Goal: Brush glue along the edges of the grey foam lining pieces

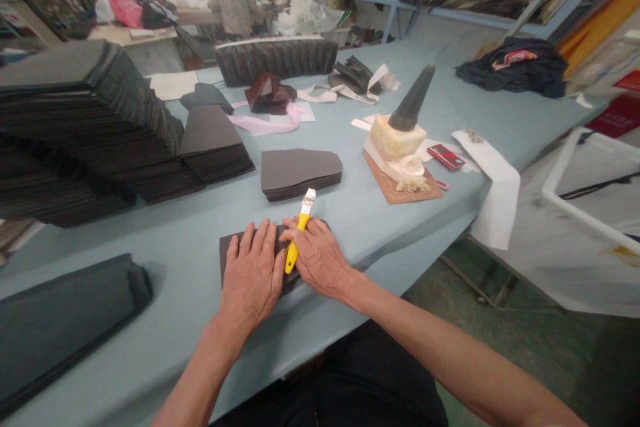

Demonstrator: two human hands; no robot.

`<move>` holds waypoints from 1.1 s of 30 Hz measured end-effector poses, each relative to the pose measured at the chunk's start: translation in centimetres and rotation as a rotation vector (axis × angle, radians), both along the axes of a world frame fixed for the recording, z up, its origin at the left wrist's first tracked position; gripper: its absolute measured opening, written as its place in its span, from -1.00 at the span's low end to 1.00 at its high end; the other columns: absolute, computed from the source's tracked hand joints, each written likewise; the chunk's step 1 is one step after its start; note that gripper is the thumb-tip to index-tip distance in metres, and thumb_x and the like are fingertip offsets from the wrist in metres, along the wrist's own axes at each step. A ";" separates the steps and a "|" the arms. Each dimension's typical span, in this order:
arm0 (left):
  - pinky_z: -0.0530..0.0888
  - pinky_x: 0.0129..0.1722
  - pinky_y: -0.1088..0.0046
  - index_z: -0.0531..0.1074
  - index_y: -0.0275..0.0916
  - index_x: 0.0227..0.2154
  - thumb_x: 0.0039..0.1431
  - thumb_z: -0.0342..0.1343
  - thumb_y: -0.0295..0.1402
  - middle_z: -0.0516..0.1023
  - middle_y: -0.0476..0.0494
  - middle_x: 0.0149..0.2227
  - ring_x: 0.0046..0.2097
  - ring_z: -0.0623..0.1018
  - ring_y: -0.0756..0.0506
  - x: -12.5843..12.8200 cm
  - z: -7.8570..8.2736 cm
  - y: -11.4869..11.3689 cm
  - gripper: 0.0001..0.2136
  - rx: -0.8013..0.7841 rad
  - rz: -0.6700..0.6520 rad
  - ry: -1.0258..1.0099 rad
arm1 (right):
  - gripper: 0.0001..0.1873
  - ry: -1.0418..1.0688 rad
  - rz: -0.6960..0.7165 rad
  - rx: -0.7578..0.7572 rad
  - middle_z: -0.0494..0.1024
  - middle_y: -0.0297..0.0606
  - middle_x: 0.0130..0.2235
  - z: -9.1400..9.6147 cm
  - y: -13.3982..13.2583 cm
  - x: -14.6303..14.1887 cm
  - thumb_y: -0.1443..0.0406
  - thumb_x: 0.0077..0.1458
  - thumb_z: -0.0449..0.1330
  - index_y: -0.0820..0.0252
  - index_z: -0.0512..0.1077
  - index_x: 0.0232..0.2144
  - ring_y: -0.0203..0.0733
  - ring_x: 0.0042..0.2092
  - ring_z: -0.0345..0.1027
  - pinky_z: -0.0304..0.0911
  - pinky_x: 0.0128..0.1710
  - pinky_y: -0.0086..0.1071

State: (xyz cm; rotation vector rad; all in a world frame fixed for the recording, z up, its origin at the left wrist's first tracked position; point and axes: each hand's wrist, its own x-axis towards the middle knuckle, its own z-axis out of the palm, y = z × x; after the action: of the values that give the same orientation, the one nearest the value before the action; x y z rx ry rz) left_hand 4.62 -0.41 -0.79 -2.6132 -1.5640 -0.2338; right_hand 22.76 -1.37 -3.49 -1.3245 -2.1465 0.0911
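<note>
- The short stack (301, 173) of dark cut pieces lies on the blue-grey table (195, 243); the other places are told from it.
- Nearer the wearer than the short stack, a dark panel (226, 250) lies flat, mostly covered by both hands.
- The left hand (255, 273) is spread flat on the panel, fingers extended and grasping nothing.
- The right hand (317, 257), just beside it, also rests on the panel with fingers partly bent; tucked among them is a yellow-handled brush (298, 240), its pale-tipped bristles pointing toward the short stack. Which fingers clamp it, I cannot tell.
- Right of the short stack, a cream block (397, 139) stands on a brown board (387, 187), with a black cone (413, 99) on top, narrow end up and tilted right. Whether the block is hollow cannot be seen.
- Farther right, a white-framed cart (563, 161) has a whitish sheet hanging within its frame; its contents cannot be made out.
- Left of the short stack rises a tall pile (85, 120) of dark pieces.
- Beyond the short stack, a row of dark pieces (277, 60) stands on edge, with crumpled maroon material (269, 93) in front of it.
- Far beyond, to the right, blue shelving (490, 22) holds layered cloth and pale bundles.
- Far beyond, to the left, a pink bag (125, 10) sits on another table, its contents hidden.
</note>
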 end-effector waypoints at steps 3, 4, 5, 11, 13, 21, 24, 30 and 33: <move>0.32 0.43 -0.27 0.28 -0.37 0.45 0.52 -0.26 -0.21 0.34 -0.36 0.47 0.50 0.31 -0.46 0.1 0.0 0.0 -0.41 -0.005 0.005 -0.002 | -0.62 0.001 -0.011 -0.006 0.50 -0.06 0.37 0.0 0.0 0.0 0.44 0.28 0.10 0.19 0.46 0.10 0.14 0.28 0.34 0.17 0.33 0.02; 0.32 0.44 -0.27 0.27 -0.37 0.45 0.52 -0.26 -0.22 0.33 -0.36 0.48 0.51 0.30 -0.46 0.1 0.0 0.0 -0.41 -0.009 0.006 -0.002 | -0.62 0.001 -0.013 -0.011 0.50 -0.06 0.37 0.1 0.0 0.0 0.44 0.28 0.10 0.19 0.47 0.11 0.14 0.29 0.34 0.17 0.34 0.02; 0.31 0.44 -0.27 0.27 -0.37 0.45 0.51 -0.25 -0.22 0.32 -0.35 0.48 0.51 0.30 -0.45 0.1 0.1 0.1 -0.41 -0.014 0.007 -0.001 | -0.62 -0.001 -0.014 -0.017 0.50 -0.05 0.37 0.1 0.0 0.0 0.44 0.29 0.09 0.20 0.47 0.11 0.15 0.29 0.34 0.17 0.34 0.02; 0.30 0.47 -0.25 0.28 -0.36 0.45 0.51 -0.24 -0.21 0.31 -0.33 0.49 0.52 0.28 -0.43 0.0 0.4 0.2 -0.42 -0.056 0.008 0.001 | -0.61 -0.027 -0.066 -0.063 0.46 -0.03 0.41 0.3 -0.3 -0.3 0.41 0.32 0.10 0.19 0.47 0.14 0.17 0.32 0.33 0.09 0.39 0.10; 0.30 0.47 -0.26 0.29 -0.35 0.44 0.51 -0.23 -0.22 0.30 -0.35 0.49 0.52 0.28 -0.43 0.0 0.6 0.2 -0.42 -0.066 0.004 -0.002 | -0.60 -0.027 -0.077 -0.078 0.45 -0.05 0.41 0.4 -0.4 -0.5 0.41 0.31 0.11 0.18 0.46 0.16 0.18 0.33 0.31 0.07 0.41 0.12; 0.33 0.45 -0.26 0.32 -0.35 0.43 0.50 -0.21 -0.21 0.34 -0.39 0.47 0.51 0.30 -0.43 -0.2 0.8 0.4 -0.42 -0.069 -0.018 -0.027 | -0.59 -0.012 -0.058 -0.097 0.45 0.00 0.41 0.7 -0.5 -0.5 0.44 0.28 0.12 0.20 0.46 0.15 0.19 0.35 0.30 0.10 0.42 0.15; 0.33 0.45 -0.24 0.32 -0.34 0.42 0.51 -0.20 -0.20 0.33 -0.40 0.47 0.52 0.29 -0.42 -0.4 0.5 0.3 -0.43 -0.060 -0.017 -0.048 | -0.61 0.005 -0.062 -0.092 0.42 0.06 0.42 0.5 -0.7 -0.5 0.43 0.29 0.14 0.21 0.45 0.14 0.20 0.37 0.29 0.12 0.42 0.18; 0.36 0.43 -0.26 0.29 -0.30 0.42 0.54 -0.21 -0.11 0.31 -0.39 0.49 0.52 0.29 -0.42 -1.9 0.6 0.8 -0.43 -0.056 0.013 -0.107 | -0.72 0.119 0.004 0.056 0.48 0.12 0.37 1.6 -1.1 1.3 0.33 0.42 0.12 0.19 0.45 0.11 0.17 0.33 0.39 0.30 0.30 0.12; 0.36 0.44 -0.24 0.31 -0.26 0.40 0.54 -0.20 -0.06 0.34 -0.34 0.48 0.52 0.29 -0.39 -2.9 1.7 2.1 -0.44 -0.074 -0.028 -0.188 | -0.77 0.298 0.005 0.073 0.60 0.06 0.27 3.6 -0.5 3.2 0.25 0.45 0.15 0.17 0.45 0.08 0.05 0.12 0.58 0.45 0.14 -0.04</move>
State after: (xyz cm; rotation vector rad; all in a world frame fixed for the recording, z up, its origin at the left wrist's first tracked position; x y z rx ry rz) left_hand 1.73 1.69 0.87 -2.7413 -1.6223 -0.4439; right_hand 26.00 -1.84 0.10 -1.1823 -1.8841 0.1971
